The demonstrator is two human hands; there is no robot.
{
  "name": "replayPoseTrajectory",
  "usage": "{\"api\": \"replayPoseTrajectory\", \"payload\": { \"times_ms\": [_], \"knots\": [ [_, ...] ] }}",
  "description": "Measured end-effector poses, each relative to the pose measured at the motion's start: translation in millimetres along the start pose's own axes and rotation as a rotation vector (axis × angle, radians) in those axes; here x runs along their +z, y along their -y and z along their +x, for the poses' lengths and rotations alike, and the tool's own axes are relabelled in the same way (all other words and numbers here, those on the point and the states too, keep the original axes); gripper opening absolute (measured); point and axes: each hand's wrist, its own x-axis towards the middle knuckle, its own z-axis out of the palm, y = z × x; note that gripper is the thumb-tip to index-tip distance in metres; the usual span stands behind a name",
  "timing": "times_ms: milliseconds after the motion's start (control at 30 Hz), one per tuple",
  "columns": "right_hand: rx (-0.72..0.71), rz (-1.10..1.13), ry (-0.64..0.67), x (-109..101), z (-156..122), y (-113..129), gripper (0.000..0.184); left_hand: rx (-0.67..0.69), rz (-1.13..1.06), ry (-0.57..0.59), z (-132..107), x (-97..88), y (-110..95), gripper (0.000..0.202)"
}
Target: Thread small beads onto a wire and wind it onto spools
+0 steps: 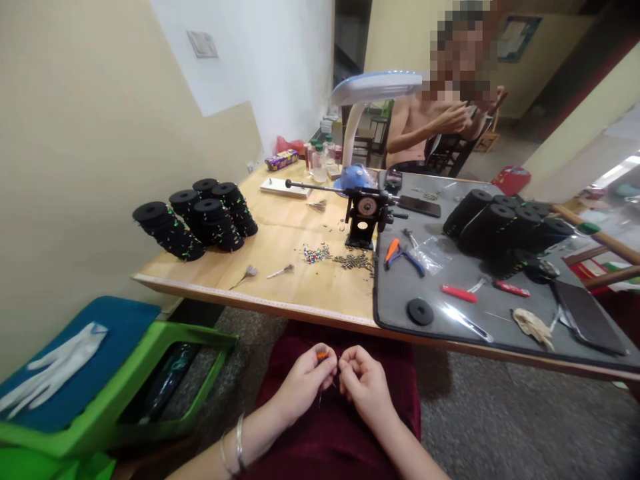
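My left hand (305, 381) and my right hand (364, 380) meet over my lap, below the table edge. Both are closed in a pinch. The left thumb and forefinger pinch a tiny orange piece (323, 355). A thin dark strand (334, 380) hangs between the hands. What the right fingers pinch is too small to make out. A silver bangle (239, 443) sits on my left wrist. My lap is covered in dark red cloth (330, 427).
A wooden table (280, 267) carries stacks of black discs (200, 217), scattered beads (340, 257), a black winding tool (365, 217), a desk lamp (375, 90) and a grey mat (450, 300) with pliers (403, 255). A green stool with a white glove (55, 363) stands left. Another person (440, 113) sits opposite.
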Motion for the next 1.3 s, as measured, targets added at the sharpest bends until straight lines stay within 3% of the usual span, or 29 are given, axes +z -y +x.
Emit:
{"api": "replayPoseTrajectory", "payload": {
  "times_ms": [733, 1100, 1300],
  "knots": [
    [-0.103, -0.188, -0.04, 1.4, 0.8, 2.8, 0.011, 0.038, 0.144, -0.018, 1.4, 0.0, 2.7, 0.022],
    [-0.027, -0.051, -0.085, -3.1, 3.6, 0.2, 0.012, 0.038, 0.21, 0.006, 0.9, -4.1, 4.1, 0.023],
    [0.094, 0.106, -0.11, -2.0, 5.1, -1.3, 0.024, -0.016, 0.058, -0.056, 3.5, -4.3, 6.3, 0.025]
  ]
}}
